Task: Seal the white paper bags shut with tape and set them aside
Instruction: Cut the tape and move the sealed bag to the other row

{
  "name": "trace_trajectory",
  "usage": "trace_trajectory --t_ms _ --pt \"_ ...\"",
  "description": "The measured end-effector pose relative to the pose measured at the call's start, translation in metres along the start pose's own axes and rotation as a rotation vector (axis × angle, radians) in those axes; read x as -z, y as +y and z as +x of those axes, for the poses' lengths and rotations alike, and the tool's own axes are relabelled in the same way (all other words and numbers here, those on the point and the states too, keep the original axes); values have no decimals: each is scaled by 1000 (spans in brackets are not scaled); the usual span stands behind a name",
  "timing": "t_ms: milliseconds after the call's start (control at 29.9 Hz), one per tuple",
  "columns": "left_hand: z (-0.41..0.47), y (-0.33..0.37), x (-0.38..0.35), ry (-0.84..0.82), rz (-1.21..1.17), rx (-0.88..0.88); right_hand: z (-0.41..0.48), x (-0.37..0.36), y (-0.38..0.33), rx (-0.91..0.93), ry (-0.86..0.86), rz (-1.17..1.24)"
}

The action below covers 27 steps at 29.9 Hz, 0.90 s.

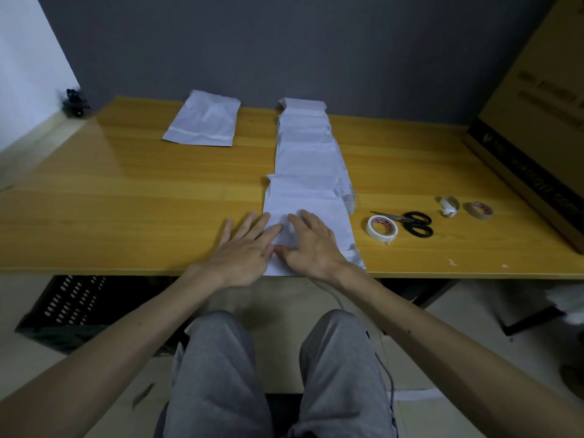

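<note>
Both hands lie on the front bag (319,200), a white paper bag lying flat at the near edge of the bench (126,200). The left hand (243,251) is open, fingers straight and spread, its fingertips resting on the front bag's left edge and its palm on the wood just left of it. The right hand (313,245) is also open and holds nothing, pressing flat on the front bag's middle with the fingers slightly bent. Behind the front bag, a row of bags (303,134) overlaps away toward the wall. Far left and behind the front bag lies a single taped bag (203,121), well apart. Just right of the front bag sits a tape roll (380,227), with scissors (414,222) beyond it and a smaller roll (479,210) farther right.
</note>
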<state>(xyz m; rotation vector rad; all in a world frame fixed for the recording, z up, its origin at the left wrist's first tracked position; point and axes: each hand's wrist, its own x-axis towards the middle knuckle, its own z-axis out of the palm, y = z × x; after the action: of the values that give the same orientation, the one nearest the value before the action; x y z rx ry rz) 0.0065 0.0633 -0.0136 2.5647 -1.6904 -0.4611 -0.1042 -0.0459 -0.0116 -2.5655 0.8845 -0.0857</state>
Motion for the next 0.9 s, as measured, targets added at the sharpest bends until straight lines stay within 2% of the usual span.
trace_trajectory --t_ms 301,501,902 --pt "0 -9 2 25 33 21 7 -2 -9 14 -43 -45" --pt "2 -14 4 -19 0 36 12 -2 -5 24 -49 -55" --pt "3 -14 3 -56 -17 39 13 10 9 -31 -49 30"
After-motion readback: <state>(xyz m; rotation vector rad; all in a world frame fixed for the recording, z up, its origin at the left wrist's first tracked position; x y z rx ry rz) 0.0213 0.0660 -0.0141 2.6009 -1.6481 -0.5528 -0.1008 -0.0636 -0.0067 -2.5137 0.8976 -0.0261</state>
